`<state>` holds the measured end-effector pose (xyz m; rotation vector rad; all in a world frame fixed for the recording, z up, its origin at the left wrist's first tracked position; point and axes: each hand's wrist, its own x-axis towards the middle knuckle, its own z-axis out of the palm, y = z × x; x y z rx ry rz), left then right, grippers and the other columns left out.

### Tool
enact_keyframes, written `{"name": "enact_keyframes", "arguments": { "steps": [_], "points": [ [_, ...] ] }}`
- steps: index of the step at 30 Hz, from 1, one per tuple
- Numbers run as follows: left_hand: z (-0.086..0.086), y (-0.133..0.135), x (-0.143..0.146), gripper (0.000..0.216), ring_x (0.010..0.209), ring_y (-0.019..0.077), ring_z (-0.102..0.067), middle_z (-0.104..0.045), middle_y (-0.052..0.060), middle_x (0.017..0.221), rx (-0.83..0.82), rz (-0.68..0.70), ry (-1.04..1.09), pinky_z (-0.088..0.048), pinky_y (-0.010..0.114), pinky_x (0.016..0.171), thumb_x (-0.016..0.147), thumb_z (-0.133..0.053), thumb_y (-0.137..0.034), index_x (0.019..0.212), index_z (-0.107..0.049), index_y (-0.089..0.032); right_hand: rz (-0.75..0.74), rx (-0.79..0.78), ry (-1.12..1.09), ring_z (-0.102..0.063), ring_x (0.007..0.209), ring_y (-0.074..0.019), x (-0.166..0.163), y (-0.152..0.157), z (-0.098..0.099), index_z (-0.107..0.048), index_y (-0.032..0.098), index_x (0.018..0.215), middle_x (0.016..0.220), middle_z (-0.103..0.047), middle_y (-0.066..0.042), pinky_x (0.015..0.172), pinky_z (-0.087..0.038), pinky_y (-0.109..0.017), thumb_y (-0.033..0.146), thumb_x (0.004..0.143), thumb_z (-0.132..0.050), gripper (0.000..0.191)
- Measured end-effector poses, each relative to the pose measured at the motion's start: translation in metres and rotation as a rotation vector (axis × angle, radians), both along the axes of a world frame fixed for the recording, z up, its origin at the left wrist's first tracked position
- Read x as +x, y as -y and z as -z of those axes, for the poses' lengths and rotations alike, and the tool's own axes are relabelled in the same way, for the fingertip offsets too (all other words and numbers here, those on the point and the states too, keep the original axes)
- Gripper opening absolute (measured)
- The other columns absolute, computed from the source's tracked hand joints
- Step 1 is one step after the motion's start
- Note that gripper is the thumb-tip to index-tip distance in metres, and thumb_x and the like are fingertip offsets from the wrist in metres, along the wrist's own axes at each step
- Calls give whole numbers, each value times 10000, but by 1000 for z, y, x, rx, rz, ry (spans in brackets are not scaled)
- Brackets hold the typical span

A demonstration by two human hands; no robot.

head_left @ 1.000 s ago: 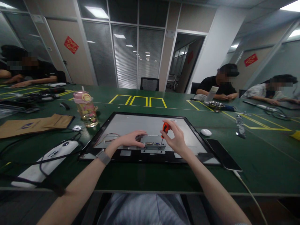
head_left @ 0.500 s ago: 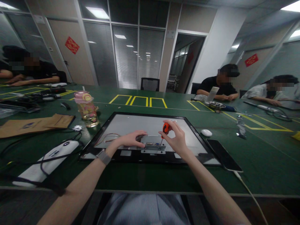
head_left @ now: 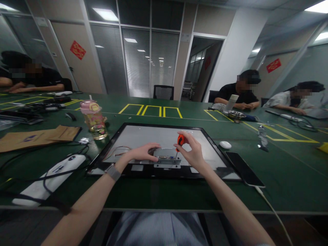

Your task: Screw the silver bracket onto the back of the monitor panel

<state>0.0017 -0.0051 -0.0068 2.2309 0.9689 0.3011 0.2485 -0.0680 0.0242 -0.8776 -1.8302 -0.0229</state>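
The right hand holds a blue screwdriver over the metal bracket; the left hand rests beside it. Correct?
No: the head view shows the screwdriver is orange, not blue. The right hand holds it over the metal bracket; the left hand rests beside it.

The green surface (head_left: 179, 194) is marked with yellow tape boxes (head_left: 151, 110) at twelve o'clock. At its middle a black-framed monitor panel (head_left: 138, 135) lies back up. Seen from the panel, a pink-lidded bottle (head_left: 93, 119) stands at ten o'clock, brown paper envelopes (head_left: 38, 135) lie at nine, and a white device (head_left: 51, 177) crossed by black cable rests at eight. A white mouse (head_left: 225, 144) sits at three o'clock. A black phone (head_left: 243, 167) lies just beside the frame at four, with a white cable (head_left: 266, 201) running from it. A metal bowl (head_left: 237, 115) stands at two.
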Motion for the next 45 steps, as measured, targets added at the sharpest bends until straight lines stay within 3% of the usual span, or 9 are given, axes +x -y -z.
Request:
{"name": "enact_keyframes", "arguments": {
  "steps": [6, 16, 20, 23, 27, 30, 38, 41, 45],
  "points": [
    [2, -2, -1, 710, 1351, 255, -285, -318, 40, 1468, -7, 13, 3, -214, 388, 1124, 688, -682, -522, 1311, -442, -281, -49, -71, 1, -598, 786, -178, 0, 1, -4, -498, 256, 1185, 939, -605, -57, 744, -530, -340, 229, 815, -608, 387],
    [-1, 0, 0, 679, 1340, 255, -312, -342, 54, 1455, 11, 6, -9, -236, 385, 1115, 700, -683, -481, 1298, -456, -253, -440, -406, -113, -650, 884, -162, -1, 3, -8, -360, 280, 1224, 1210, -493, -101, 787, -550, -365, 172, 892, -437, 357],
    [-2, 1, 1, 679, 1349, 256, -297, -340, 59, 1457, 12, 15, -13, -226, 385, 1119, 707, -678, -487, 1302, -451, -250, -391, -354, -154, -646, 903, -164, 2, -3, -4, -333, 277, 1241, 1189, -500, -102, 850, -530, -391, 199, 882, -481, 396],
    [-4, 2, 1, 692, 1342, 250, -310, -345, 62, 1454, 9, 12, -11, -220, 379, 1124, 707, -675, -494, 1308, -443, -240, -213, -202, -86, -620, 883, -187, 6, -8, -2, -401, 254, 1181, 1049, -564, -79, 855, -508, -410, 223, 837, -568, 383],
    [-3, 2, 0, 700, 1347, 248, -299, -335, 62, 1459, 4, 9, -23, -211, 381, 1129, 706, -675, -497, 1313, -438, -240, -51, -113, 52, -548, 689, -163, 10, -9, -1, -423, 245, 1199, 926, -591, -54, 668, -502, -336, 265, 797, -634, 454],
    [-1, 0, 0, 701, 1359, 246, -273, -319, 58, 1468, 6, 12, -29, -198, 387, 1134, 707, -675, -493, 1317, -431, -247, -121, -151, 26, -528, 651, -145, 10, -6, -2, -391, 244, 1227, 936, -586, -51, 620, -487, -304, 252, 806, -624, 482],
    [1, -2, -1, 708, 1356, 262, -275, -328, 49, 1465, -9, 16, 8, -199, 409, 1131, 693, -681, -517, 1311, -439, -271, -177, -169, 89, -561, 942, -212, 14, -2, -14, -451, 257, 1215, 1075, -539, -89, 855, -489, -411, 155, 828, -549, 413],
    [1, -1, -1, 709, 1354, 265, -279, -330, 50, 1465, -7, 10, 6, -201, 408, 1130, 697, -676, -521, 1315, -435, -269, -310, -275, -19, -598, 897, -183, 14, -1, -15, -358, 247, 1276, 1115, -546, -91, 882, -494, -415, 132, 821, -547, 506],
    [1, -1, 0, 705, 1350, 253, -291, -333, 51, 1462, 3, 17, -4, -218, 386, 1125, 703, -674, -513, 1316, -433, -261, -354, -328, -37, -603, 885, -169, 14, -1, -16, -430, 233, 1186, 1130, -526, -86, 860, -506, -382, 134, 813, -556, 406]
  ]
}}
